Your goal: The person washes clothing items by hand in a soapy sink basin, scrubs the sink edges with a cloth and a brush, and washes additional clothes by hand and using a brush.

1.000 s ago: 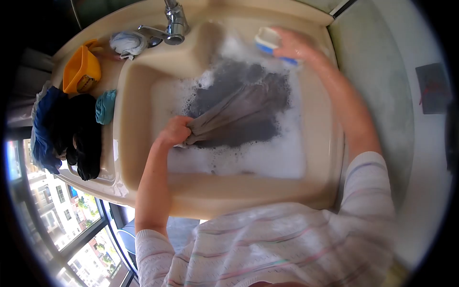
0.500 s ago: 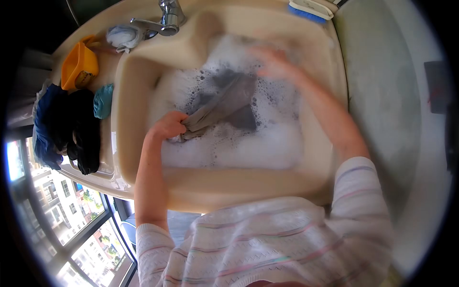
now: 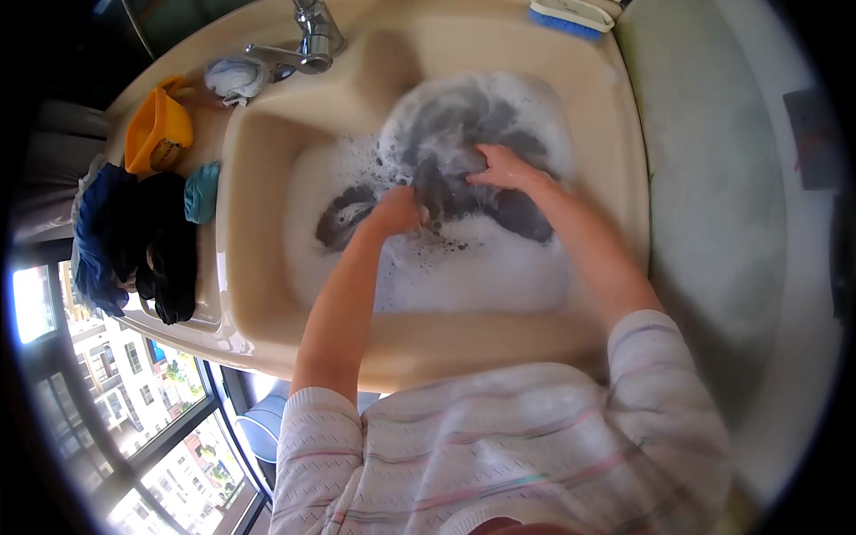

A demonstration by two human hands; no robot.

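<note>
A grey cloth garment [image 3: 446,192] lies in sudsy water, partly sunk and ringed by white foam. Its full shape is hidden under the suds. My left hand [image 3: 395,212] is closed at the garment's left part, the fingertips mostly hidden. My right hand [image 3: 506,168] reaches in from the right, thumb and fingers apart, just over or touching the wet cloth. The beige sink [image 3: 446,339] surrounds both hands.
A chrome faucet [image 3: 319,40] stands at the back. On the left ledge are a yellow scoop [image 3: 160,134], a whitish cloth [image 3: 236,78], a teal cloth [image 3: 201,192] and dark clothes [image 3: 160,241]. A blue-bristled brush [image 3: 571,16] sits at the back right.
My left hand has moved right and inward with the garment. My right hand has come down nearer the middle. The grey cloth, earlier stretched out and raised, is now bunched lower in the water.
</note>
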